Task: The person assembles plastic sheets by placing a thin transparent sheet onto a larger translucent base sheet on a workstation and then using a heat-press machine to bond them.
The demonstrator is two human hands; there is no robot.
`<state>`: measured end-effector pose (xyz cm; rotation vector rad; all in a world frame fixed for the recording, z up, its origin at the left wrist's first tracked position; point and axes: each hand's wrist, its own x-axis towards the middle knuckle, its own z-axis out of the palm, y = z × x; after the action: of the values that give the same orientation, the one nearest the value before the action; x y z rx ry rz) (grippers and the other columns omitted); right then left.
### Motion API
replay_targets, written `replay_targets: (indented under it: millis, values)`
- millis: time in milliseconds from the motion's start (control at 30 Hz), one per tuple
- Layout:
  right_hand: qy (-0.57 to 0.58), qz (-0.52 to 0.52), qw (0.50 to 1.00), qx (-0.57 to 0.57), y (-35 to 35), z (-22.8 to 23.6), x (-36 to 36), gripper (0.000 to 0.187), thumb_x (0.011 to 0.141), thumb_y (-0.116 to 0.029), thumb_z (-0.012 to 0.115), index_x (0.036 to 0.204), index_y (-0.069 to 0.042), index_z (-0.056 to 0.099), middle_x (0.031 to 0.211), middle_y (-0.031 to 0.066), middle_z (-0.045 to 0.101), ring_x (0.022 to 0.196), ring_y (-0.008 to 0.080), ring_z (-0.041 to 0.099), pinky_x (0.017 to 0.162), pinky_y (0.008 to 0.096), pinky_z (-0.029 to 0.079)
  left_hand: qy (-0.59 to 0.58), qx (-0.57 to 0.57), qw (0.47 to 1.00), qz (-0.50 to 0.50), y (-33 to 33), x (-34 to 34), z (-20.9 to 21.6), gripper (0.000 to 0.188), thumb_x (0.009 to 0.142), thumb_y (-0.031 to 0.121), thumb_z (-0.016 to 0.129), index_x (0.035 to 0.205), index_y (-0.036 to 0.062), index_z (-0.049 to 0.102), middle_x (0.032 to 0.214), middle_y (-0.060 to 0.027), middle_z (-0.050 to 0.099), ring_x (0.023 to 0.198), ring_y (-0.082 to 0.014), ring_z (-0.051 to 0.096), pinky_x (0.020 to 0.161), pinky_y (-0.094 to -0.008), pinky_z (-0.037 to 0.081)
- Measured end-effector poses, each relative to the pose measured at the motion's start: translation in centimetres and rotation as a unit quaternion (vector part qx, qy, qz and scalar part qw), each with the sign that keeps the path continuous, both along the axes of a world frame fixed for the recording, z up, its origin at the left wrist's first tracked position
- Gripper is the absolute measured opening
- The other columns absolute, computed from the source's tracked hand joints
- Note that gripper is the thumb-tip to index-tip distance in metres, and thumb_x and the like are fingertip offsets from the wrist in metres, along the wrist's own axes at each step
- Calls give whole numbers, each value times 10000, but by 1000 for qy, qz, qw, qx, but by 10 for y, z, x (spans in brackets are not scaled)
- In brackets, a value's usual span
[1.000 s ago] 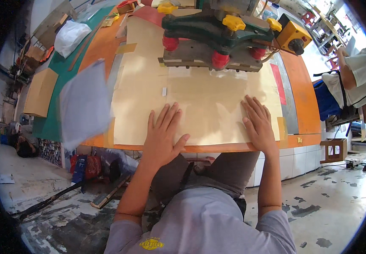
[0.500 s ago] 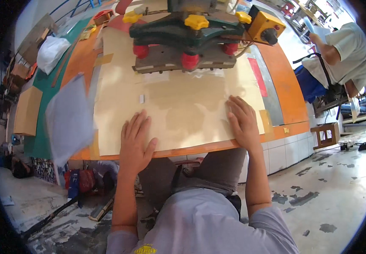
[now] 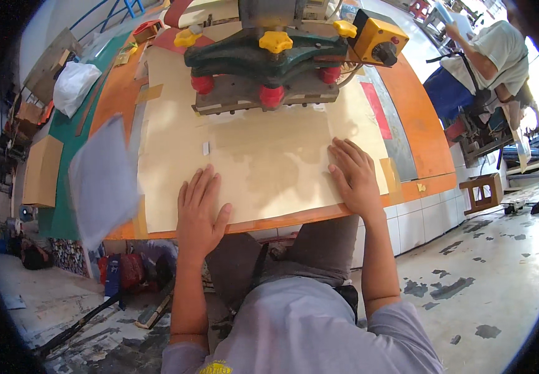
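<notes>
A large cream sheet [image 3: 244,206] covers the middle of the orange worktable and is taped at its edges. My left hand [image 3: 200,206] lies flat on its near left part, fingers stretched out and holding nothing. On the near right part rests my right hand [image 3: 355,174], fingers extended, thumb a little apart. A small white piece [image 3: 206,148] lies on the sheet beyond my left fingertips. Over the far part of the sheet stands a dark green press head [image 3: 269,59] with yellow knobs and red feet above a dark plate [image 3: 232,98]. Both hands are apart from it.
A yellow control box [image 3: 378,40] with a black dial sits right of the press. A translucent plastic sheet [image 3: 102,181], a cardboard box [image 3: 43,171] and a white bag [image 3: 76,87] are at the left. Another person [image 3: 500,56] sits at the far right, holding a paper.
My view has shifted slightly, so the press sits a little further left. Both hands stay nearly in place on the sheet. The other person's posture differs slightly.
</notes>
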<state>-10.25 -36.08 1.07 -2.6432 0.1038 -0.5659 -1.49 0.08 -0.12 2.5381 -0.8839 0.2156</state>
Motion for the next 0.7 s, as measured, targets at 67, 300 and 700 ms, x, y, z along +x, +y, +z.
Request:
replay_targets:
  millis: [67,300,700]
  values:
    - [6,1,1000,-2,1,2,0,416,1047,-259,678,1407,-50,692,1562,125,616,1492,343,513,1240,488,372,-3,-2,1000,0,0,1,-1,596,1049,343,594,1573,62,557,1703,-141,465,1581,-371,414,1310,-584,270]
    - [6,0,1000,0,-1,-2,1,412,1039,-257,692,1395,-49,699,1545,117,632,1493,336,514,1240,484,374,-4,-14,1000,-2,1,1,-2,579,1060,374,600,1538,48,583,1683,-151,484,1565,-380,432,1298,-591,285]
    - [7,-5,1000,-1,1,0,0,417,1053,-270,676,1403,-44,697,1560,113,624,1507,325,504,1246,481,367,-9,-10,1000,1,0,2,-4,599,1055,407,620,1534,49,584,1674,-153,495,1554,-391,442,1295,-599,292]
